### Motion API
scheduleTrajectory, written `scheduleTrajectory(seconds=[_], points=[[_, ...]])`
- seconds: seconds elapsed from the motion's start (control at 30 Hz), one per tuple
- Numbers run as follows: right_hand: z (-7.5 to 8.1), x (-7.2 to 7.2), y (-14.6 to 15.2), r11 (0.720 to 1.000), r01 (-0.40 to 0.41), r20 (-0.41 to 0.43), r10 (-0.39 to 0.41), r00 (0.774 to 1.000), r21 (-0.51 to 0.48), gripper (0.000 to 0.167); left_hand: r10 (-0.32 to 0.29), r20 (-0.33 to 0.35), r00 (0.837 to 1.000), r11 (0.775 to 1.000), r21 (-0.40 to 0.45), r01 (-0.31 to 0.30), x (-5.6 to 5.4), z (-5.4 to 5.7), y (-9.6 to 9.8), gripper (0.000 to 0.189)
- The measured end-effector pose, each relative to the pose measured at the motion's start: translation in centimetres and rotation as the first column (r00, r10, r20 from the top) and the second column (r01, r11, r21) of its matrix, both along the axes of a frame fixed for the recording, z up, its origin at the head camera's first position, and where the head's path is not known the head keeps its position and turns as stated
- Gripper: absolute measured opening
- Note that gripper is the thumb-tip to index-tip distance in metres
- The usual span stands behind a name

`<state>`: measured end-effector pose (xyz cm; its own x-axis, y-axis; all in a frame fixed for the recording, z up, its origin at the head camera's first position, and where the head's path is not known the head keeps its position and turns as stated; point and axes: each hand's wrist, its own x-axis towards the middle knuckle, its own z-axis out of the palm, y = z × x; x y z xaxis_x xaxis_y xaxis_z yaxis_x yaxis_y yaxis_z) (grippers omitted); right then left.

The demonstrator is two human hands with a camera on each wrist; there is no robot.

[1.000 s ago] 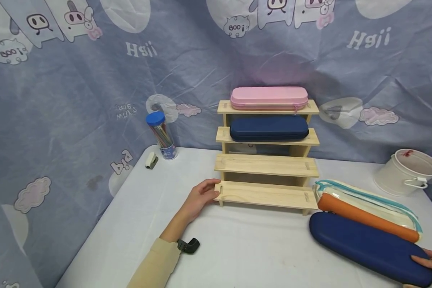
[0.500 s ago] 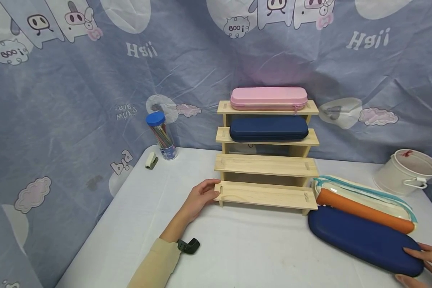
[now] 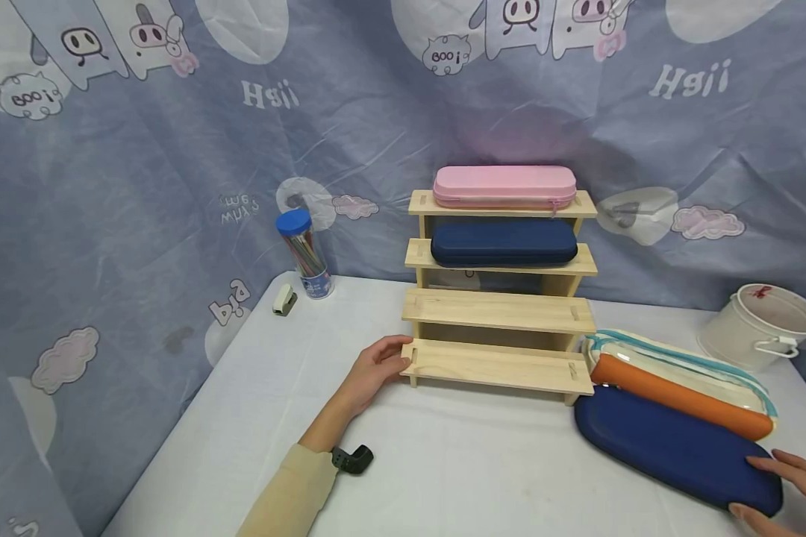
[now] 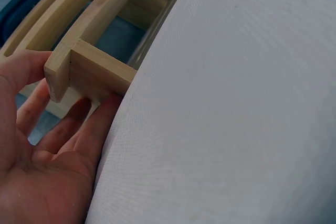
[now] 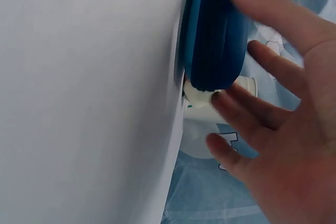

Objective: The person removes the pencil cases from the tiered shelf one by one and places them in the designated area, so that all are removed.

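A four-step wooden shelf rack (image 3: 497, 362) stands mid-table; my left hand (image 3: 375, 371) holds the left end of its lowest board. In the left wrist view the thumb is at the board's end (image 4: 59, 74), the other fingers reaching beneath it by the leg. A navy pencil case (image 3: 678, 446) lies aslant at right, against an orange and clear pencil case with teal trim (image 3: 681, 395). My right hand (image 3: 795, 492) is around the navy case's near end, fingers spread, not gripping. Whether a fingertip touches it is hard to tell.
A pink case (image 3: 505, 185) is on the rack's top step and another navy case (image 3: 504, 242) on the second. A cream bucket (image 3: 745, 335) stands back right. Far left are a blue-lidded tube of pencils (image 3: 305, 253) and a stapler (image 3: 284, 300). Patterned cloth hangs behind.
The navy case and the orange case have slid a little left and away from me. My right hand has moved left with them, its fingers now more spread. The left hand holds its place.
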<state>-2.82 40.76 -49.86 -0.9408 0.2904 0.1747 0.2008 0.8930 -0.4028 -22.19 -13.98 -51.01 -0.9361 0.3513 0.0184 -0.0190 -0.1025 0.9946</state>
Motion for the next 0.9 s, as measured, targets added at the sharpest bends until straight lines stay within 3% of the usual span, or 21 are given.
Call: scheduleTrajectory(seconds=[0.2,0.37,0.6,0.9], points=[[2.4,-1.0,-1.5,0.993,0.021,-0.160,-0.039,0.986,-0.115,0.062,-0.001,0.003,1.000,1.000,-0.021,0.001,0.6,1.2,0.1,0.042],[3.5,-1.5,-2.8,0.971,-0.063,-0.288,-0.006,0.958,-0.230,0.048,-0.003,-0.006,1.000,1.000,-0.029,0.002,1.3,2.6,0.3,0.041],[4.3,-2.2,-4.0,0.957,-0.129,-0.284,0.052,0.957,-0.258,0.056,-0.012,-0.011,1.000,0.999,-0.035,0.012,1.4,2.7,0.4,0.042],[5.3,-4.1,-5.9,0.946,-0.198,-0.263,0.129,0.956,-0.256,0.058,-0.015,-0.008,1.000,0.999,-0.034,0.015,1.3,2.8,0.3,0.043]])
